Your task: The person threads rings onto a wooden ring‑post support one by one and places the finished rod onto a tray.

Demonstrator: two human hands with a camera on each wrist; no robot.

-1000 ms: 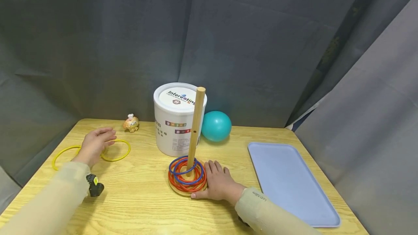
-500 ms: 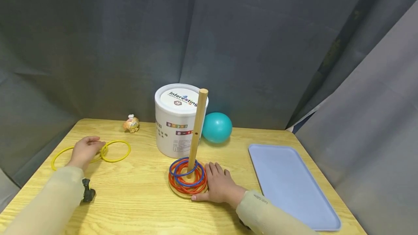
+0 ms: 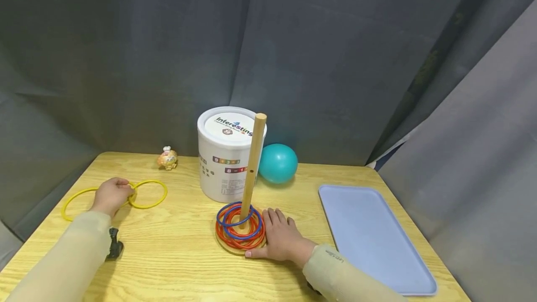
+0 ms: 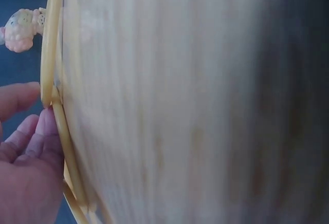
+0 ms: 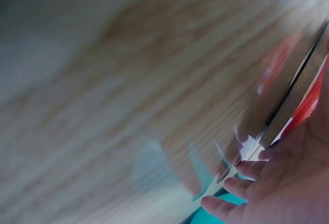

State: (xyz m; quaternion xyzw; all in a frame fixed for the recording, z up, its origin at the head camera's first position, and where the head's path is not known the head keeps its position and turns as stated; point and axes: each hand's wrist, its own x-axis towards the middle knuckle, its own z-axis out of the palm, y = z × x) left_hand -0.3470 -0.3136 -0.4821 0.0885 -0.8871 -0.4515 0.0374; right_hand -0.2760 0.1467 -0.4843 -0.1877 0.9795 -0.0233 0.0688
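Note:
Two yellow rings lie overlapping on the left of the table. Fingertips of my left hand (image 3: 111, 195) pinch the near edge of the right-hand yellow ring (image 3: 165, 193), where it meets the left-hand yellow ring (image 3: 64, 208). In the left wrist view that ring's edge sits between thumb and fingers. A wooden peg (image 3: 253, 153) rises from a round wooden base (image 3: 228, 247). Several red rings (image 3: 241, 246) and blue rings (image 3: 221, 222) lie loosely around its foot. My right hand (image 3: 282, 239) rests against the base's right side, fingers extended and thumb spread toward the front.
A white lidded bucket (image 3: 218, 171) stands behind the peg, with a teal ball (image 3: 278, 163) beside it. A small figurine (image 3: 168, 159) is at the back left. A pale blue tray (image 3: 373, 236) lies on the right. Dark curtains (image 3: 168, 59) hang behind the table (image 3: 176, 255).
My left hand has come down and leftward from above the yellow rings, and its fingertips have closed on the right-hand one. My right hand stays at the base.

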